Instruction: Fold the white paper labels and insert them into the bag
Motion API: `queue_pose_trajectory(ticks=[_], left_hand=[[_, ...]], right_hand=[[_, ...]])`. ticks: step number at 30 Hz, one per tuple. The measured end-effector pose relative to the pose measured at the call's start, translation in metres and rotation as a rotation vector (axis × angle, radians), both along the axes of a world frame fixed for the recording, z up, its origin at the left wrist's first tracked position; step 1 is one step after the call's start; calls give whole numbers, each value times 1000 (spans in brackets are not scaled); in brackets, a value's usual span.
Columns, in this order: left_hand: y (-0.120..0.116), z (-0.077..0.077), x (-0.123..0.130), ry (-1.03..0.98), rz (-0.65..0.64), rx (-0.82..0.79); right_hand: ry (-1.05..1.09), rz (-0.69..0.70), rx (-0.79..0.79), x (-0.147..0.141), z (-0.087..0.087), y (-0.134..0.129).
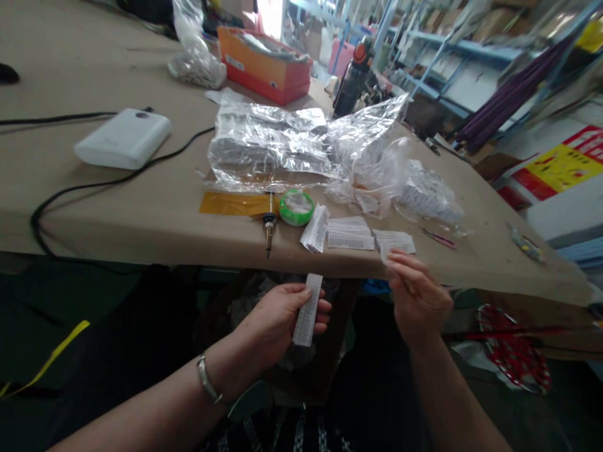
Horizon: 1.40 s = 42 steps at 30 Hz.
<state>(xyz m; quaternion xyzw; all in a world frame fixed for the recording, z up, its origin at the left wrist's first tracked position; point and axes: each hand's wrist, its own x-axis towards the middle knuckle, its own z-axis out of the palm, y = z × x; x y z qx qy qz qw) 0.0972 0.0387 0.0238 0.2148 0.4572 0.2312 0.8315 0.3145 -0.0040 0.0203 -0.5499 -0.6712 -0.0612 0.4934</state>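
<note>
In my left hand (282, 317), below the table's front edge, a narrow white printed strip (308, 317) is pinched between thumb and fingers; whether it is one strip or a thin stack I cannot tell. My right hand (419, 295) is raised at the table edge, its fingertips pinched on a pale strip at the near left corner of the right-hand pile of printed strips (400, 240). Left of that pile lie a middle pile (349, 233) and a slanted, fanned pile (315, 229). The right fingertips partly hide the strip they hold.
A soldering iron (269, 232) points at the front edge beside a green-rimmed roll (296, 207) and amber film (233, 203). Behind are clear plastic bags (273, 141), an orange box (264, 66) and a bottle (351, 81). Tweezers (439, 238) lie right; a white device (123, 139) and cable left.
</note>
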Motion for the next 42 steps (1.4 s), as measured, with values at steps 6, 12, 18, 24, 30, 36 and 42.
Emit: queue_pose_trajectory(ticks=[6, 12, 18, 24, 30, 36, 42], left_hand=[[-1, -4, -4, -230, 130, 15], [0, -9, -10, -202, 230, -25], [1, -9, -9, -185, 260, -36], [-1, -15, -11, -243, 225, -13], [-2, -8, -16, -247, 144, -19], [-6, 6, -20, -233, -97, -8], [-11, 5, -20, -226, -151, 21]], right_hand=[[-269, 473, -110, -74, -16, -4], [-357, 551, -140, -80, -27, -1], [-379, 574, -154, -80, -24, 1], [-401, 570, -167, -82, -26, 0], [-61, 506, -219, -76, -20, -4], [649, 540, -805, -63, -26, 16], [965, 871, -1036, -69, -32, 27]])
